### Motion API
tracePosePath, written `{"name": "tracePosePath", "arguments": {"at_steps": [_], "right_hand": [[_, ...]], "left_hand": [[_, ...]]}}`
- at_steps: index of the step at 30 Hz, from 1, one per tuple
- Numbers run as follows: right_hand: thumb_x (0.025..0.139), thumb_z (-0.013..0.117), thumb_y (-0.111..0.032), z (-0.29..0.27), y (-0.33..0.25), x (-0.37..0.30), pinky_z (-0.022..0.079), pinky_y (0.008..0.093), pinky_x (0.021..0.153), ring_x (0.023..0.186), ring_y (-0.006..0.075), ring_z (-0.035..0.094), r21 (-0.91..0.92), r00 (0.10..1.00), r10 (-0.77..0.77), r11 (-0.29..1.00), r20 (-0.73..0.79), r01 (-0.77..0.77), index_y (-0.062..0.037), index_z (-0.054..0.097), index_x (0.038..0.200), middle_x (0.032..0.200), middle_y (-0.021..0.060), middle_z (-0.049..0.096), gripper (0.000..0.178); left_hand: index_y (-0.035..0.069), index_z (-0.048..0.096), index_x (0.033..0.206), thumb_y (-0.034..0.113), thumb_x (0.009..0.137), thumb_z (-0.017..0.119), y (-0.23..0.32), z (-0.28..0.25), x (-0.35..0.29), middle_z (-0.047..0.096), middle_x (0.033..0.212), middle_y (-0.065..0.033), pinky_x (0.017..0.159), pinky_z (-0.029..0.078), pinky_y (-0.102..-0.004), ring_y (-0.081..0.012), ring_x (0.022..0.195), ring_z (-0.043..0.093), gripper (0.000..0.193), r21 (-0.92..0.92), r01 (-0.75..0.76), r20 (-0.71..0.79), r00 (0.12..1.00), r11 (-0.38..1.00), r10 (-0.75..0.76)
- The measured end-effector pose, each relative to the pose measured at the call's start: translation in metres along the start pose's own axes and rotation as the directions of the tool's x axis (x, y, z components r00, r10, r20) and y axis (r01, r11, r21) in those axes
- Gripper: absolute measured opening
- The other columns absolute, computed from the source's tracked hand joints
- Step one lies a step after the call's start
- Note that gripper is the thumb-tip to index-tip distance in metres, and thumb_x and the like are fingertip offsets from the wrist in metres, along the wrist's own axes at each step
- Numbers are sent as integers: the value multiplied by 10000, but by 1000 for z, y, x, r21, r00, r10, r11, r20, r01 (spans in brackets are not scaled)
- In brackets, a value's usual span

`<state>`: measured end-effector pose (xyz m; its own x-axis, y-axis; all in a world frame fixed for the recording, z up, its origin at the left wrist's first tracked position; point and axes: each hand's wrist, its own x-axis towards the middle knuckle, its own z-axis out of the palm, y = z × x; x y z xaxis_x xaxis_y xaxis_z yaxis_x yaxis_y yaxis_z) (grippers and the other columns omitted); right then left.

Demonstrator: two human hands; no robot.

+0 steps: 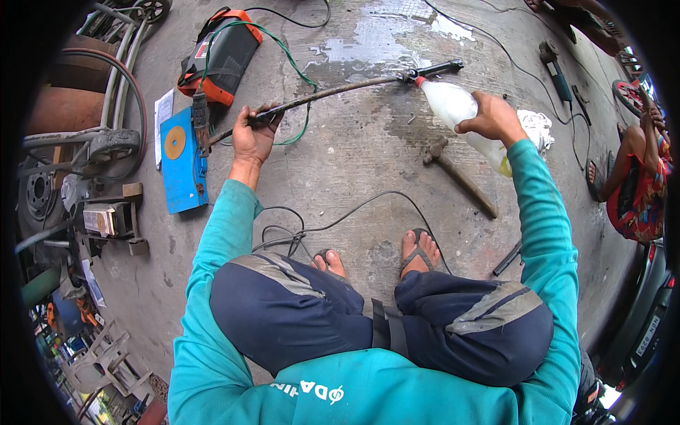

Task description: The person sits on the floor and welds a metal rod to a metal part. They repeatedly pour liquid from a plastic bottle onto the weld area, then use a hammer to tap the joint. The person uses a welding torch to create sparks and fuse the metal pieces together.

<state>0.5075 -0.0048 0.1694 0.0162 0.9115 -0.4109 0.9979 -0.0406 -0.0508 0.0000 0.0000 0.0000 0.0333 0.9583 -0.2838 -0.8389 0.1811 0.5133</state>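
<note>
My left hand (253, 142) is closed round a long, dark metal rod (340, 90), palm turned up. Toward the right, the rod ends in a joint with a thick black end piece (439, 68). My right hand (497, 117) grips a clear plastic bottle (448, 103) with pale contents, tilted so its red cap is beside that joint. Whether cap and joint touch, I cannot tell. Near the rod's left end, a clamp (201, 117) rests over a blue, flat-topped piece (183, 195) bearing a tan disc (174, 143).
A hammer (462, 176) lies below the bottle, white cord (536, 129) beside my right wrist. An orange-and-black machine (230, 60) with a green cable stands far left. Water (375, 35) wets the concrete beyond. An angle grinder (556, 71) and a seated person (637, 177) are at right.
</note>
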Motion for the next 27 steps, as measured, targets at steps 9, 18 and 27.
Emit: {"name": "tracePosePath", "arguments": {"at_steps": [9, 18, 27], "right_hand": [[601, 884, -491, 2, 1, 3, 546, 432, 943, 1082, 380, 707, -18, 1000, 1, 1000, -13, -1, 6, 639, 1316, 1152, 241, 729, 905], [650, 869, -484, 2, 2, 2, 541, 460, 947, 1096, 389, 699, -8, 999, -3, 1000, -49, 3, -30, 663, 1270, 1142, 229, 733, 796], [607, 876, -473, 2, 5, 1, 546, 440, 933, 1059, 388, 711, -27, 1000, -19, 999, -17, 19, -17, 665, 1273, 1136, 238, 733, 834]], "left_hand": [[106, 544, 824, 289, 1052, 535, 4, 2, 2, 709, 1037, -201, 1111, 462, -611, -418, 1202, 638, 292, 8, -11, -6, 1000, 1000, 11], [107, 543, 818, 286, 1051, 535, 4, 2, 2, 709, 1038, -196, 1114, 459, -610, -411, 1196, 642, 294, 9, -5, 6, 1000, 1000, 5], [111, 545, 808, 291, 1051, 538, 3, 1, 2, 710, 1031, -188, 1115, 459, -606, -403, 1191, 645, 303, 6, -3, 0, 1000, 1000, 3]]}}
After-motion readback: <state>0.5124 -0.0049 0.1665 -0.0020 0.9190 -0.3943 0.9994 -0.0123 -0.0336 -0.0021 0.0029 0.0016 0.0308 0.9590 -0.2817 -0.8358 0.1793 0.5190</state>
